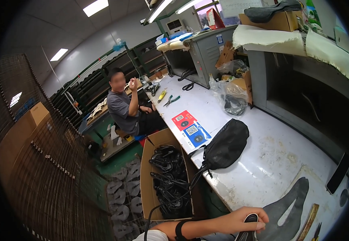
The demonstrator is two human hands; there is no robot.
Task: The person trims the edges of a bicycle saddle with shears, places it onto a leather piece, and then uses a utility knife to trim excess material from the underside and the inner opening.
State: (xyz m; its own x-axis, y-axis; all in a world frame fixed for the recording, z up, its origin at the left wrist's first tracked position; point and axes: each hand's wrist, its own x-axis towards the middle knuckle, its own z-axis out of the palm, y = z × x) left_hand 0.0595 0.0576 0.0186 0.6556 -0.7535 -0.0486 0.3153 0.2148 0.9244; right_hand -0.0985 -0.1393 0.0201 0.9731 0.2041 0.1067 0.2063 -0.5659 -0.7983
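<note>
The hand curls closed around a dark shoe piece; a black sole cutout lies just beside.

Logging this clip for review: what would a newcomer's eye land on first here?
Probably the black mesh bag lying on the white workbench at mid-frame, its cords trailing over the edge toward an open cardboard box full of black parts. At the bottom edge, the left hand grips a small dark piece beside a flat dark saddle-shaped cover. Further left, a seated person in a grey shirt raises a hand.
</note>
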